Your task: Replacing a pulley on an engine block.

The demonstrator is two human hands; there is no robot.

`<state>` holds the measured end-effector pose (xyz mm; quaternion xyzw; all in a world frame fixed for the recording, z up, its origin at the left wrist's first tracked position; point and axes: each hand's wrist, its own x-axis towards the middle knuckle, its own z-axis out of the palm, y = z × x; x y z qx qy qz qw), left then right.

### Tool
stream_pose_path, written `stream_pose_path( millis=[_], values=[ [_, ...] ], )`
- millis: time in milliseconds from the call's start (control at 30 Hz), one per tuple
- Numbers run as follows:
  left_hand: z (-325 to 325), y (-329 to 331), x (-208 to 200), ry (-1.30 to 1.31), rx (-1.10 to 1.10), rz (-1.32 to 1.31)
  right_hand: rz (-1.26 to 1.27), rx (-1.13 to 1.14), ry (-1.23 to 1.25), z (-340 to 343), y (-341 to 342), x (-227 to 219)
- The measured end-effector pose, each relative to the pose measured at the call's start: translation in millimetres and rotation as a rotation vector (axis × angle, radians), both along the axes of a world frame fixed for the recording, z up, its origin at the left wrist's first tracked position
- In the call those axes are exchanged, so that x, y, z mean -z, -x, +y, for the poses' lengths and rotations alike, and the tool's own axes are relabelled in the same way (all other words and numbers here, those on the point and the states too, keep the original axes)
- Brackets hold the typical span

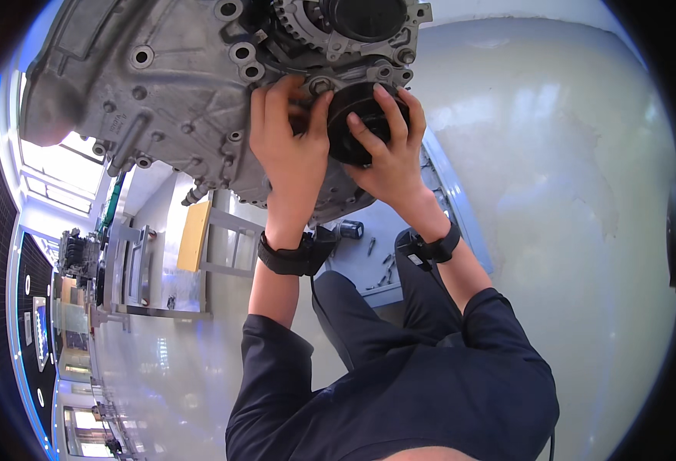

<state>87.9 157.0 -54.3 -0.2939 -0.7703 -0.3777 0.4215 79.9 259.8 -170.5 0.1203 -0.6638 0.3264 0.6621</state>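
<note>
A large grey metal engine (pixel 177 100) fills the upper part of the head view. On its near side sits a round black pulley (pixel 351 104), below a toothed, black-capped round unit (pixel 365 17). My right hand (pixel 395 154) is closed on the pulley, fingers bent over its face and right rim, thumb side low at its edge. Just left of the pulley, my left hand (pixel 292 146) presses in against the engine. Its fingers and thumb curl around a spot by a bolt, and what lies between them is hidden. Black straps with small boxes circle both wrists.
Under the engine a grey-blue tray (pixel 353 265) holds a short black cylinder (pixel 349 229) and several bolts (pixel 388 269). To the left stand a metal bench (pixel 154 253) with a yellowish panel (pixel 193 236) and another engine (pixel 78 252). Pale glossy floor (pixel 553 192) lies at right.
</note>
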Motion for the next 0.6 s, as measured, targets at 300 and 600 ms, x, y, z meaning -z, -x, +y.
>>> stream_pose_path(
  millis=[300,600],
  values=[
    [-12,11,4,0.206,-0.127,0.344,-0.003,-0.01,0.0,-2,1,0],
    [-13,12,-5,0.383,-0.106,0.481,-0.041,-0.011,-0.039,3,-1,-2]
  ],
)
